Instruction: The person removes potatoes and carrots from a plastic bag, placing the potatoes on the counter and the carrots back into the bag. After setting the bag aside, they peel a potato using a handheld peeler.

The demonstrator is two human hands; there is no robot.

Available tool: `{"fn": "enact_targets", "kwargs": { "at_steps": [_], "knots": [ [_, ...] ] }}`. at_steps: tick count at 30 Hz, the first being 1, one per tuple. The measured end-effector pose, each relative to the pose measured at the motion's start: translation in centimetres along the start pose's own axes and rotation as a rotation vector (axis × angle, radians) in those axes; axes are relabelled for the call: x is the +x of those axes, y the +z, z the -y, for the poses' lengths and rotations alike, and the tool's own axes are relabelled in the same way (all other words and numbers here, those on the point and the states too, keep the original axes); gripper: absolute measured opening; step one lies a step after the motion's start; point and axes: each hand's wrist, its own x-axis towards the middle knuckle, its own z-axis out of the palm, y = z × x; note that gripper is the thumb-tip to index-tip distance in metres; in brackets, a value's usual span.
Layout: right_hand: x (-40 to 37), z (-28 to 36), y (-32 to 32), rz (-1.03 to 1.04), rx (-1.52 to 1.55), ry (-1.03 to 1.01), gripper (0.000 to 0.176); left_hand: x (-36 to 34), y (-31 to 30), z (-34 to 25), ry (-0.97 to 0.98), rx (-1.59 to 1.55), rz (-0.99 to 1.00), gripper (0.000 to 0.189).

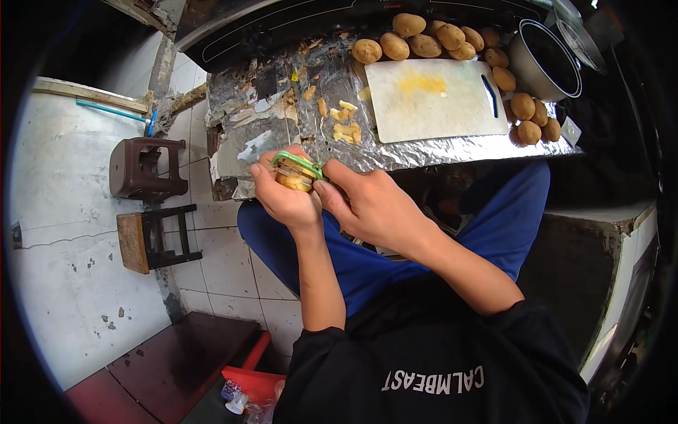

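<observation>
My left hand (288, 196) is wrapped round a partly peeled potato (294, 181) near the front edge of the foil-covered counter. A green peeler (299, 162) lies across the top of that potato, its handle end pinched between the thumb and fingers of my right hand (364, 200). Behind my hands, several potato peels (347, 132) rest on the counter. To their right is a white cutting board (436, 112) with a yellow stain. Whole unpeeled potatoes (425, 46) line its back edge, and more potatoes (522, 106) sit along its right side.
A metal pot (520, 71) stands at the back right, with a glass lid (579, 44) beside it. Behind the counter is a black stove (296, 28). On the left floor are a brown plastic stool (134, 168) and a wooden stool (133, 242); a red dustpan (258, 381) lies lower down.
</observation>
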Motion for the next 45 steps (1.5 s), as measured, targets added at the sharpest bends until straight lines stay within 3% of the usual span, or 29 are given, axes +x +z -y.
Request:
{"fn": "enact_targets", "kwargs": {
  "at_steps": [5, 15, 17, 18, 20, 30, 32, 35, 40, 42, 44, 45],
  "knots": [
    [0.4, -0.1, -0.3, -0.018, 0.012, -0.002, 0.017, -0.4, 0.1, 0.1, 0.051, 0.122, -0.024, 0.053],
    [0.2, 0.2, -0.7, -0.007, 0.05, 0.023, 0.017, -0.6, -0.3, 0.0, 0.024, 0.034, 0.028, 0.049],
    [0.5, 0.2, -1.1, -0.019, 0.012, 0.045, 0.015, -0.5, -0.5, -0.1, 0.216, 0.293, 0.051, 0.051],
    [0.4, 0.0, -1.2, -0.023, 0.012, 0.05, 0.015, -0.7, -0.5, -0.1, 0.213, 0.293, 0.056, 0.051],
    [0.4, -0.6, -1.6, -0.017, 0.024, 0.004, 0.014, -0.5, -0.2, -0.2, 0.12, 0.075, 0.022, 0.046],
    [2.2, -3.2, -0.1, -0.086, -0.028, 0.06, 0.014, 0.7, 0.5, -0.2, -0.196, -0.116, 0.072, 0.052],
    [3.1, -3.7, -0.5, -0.08, -0.113, 0.089, 0.014, 1.3, 0.3, 0.0, -0.245, -0.102, 0.099, 0.044],
    [4.2, -4.3, -1.7, -0.192, -0.636, -0.079, 0.018, 1.6, 0.1, 0.4, -0.244, -0.124, 0.078, 0.042],
    [5.0, -4.0, -3.7, -0.255, -0.525, -0.142, 0.017, 2.0, -0.1, 1.2, -0.249, -0.114, 0.034, 0.047],
    [4.8, -3.2, -4.2, -0.059, -0.286, -0.01, 0.022, 2.2, -0.7, 1.3, -0.279, -0.088, 0.16, 0.055],
    [3.8, -2.5, -3.2, 0.015, -0.077, -0.012, 0.026, 2.2, -0.8, 1.5, -0.317, -0.158, 0.185, 0.058],
    [3.4, -2.7, -2.7, 0.024, -0.135, -0.095, 0.026, 2.1, -0.7, 1.6, -0.357, -0.229, 0.211, 0.061]
  ]
}}
